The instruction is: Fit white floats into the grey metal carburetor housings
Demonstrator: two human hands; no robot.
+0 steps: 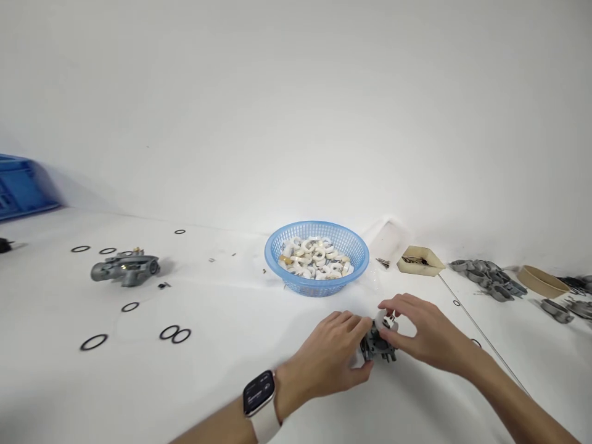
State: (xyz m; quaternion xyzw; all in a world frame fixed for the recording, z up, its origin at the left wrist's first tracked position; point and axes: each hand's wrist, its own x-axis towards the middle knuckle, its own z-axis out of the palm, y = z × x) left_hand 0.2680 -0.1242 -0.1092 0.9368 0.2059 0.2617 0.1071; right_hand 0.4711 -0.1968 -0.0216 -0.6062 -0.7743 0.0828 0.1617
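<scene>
A grey metal part (pixel 380 346) rests on the white table in front of me, just nearer than the blue basket. My left hand (pixel 335 351), with a watch on its wrist, grips this part from the left between thumb and fingers. From the right, my right hand (pixel 419 330) pinches a white curved piece (pixel 382 320) at the top of the metal part. The blue mesh basket (pixel 317 287) holds many similar white curved pieces (pixel 314 253).
Another grey metal assembly (pixel 127 269) lies on the left among several black rings (pixel 94 342). Behind my right hand is a cream tray (pixel 420 269) of small parts. Grey castings (pixel 490 277) and a tan container (pixel 542 282) are farther right; a blue crate (pixel 25 188) stands far left.
</scene>
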